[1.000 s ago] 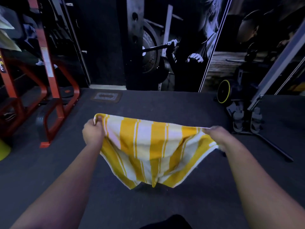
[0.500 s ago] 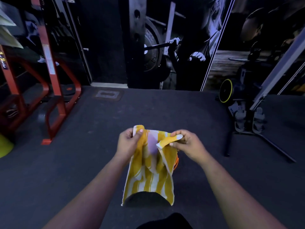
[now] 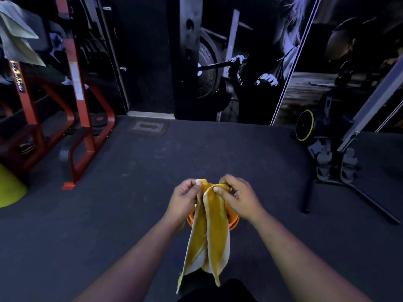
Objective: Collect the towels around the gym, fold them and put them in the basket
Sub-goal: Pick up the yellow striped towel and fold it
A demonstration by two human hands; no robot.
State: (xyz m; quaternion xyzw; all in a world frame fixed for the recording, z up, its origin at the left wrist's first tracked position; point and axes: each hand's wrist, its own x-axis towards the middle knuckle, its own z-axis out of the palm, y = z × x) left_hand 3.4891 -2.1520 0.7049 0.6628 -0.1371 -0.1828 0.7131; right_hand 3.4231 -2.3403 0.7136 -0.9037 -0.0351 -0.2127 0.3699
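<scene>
- I have both hands up in front of me, close together, with the yellow-and-white striped towel (image 3: 210,232) held between them.
- My left hand (image 3: 185,199) pinches one top corner of the towel between thumb and curled fingers.
- My right hand (image 3: 238,197) pinches the other top corner, thumb on the near face, fingers curled behind.
- The two pinched corners sit just beside each other, almost touching, at the towel's highest point.
- From there the towel hangs straight down below my hands as a narrow doubled strip, its lower end near the bottom edge of my view, in front of my dark clothing.
- Behind the towel, between my wrists, I see parts of an orange basket (image 3: 233,221) on the dark gym floor (image 3: 130,203); the cloth covers most of it.
- To the left stands a red steel rack (image 3: 87,131); a yellow cone (image 3: 9,188) sits at the left edge.
- To the right is an exercise machine with a yellow-rimmed wheel (image 3: 305,125).
</scene>
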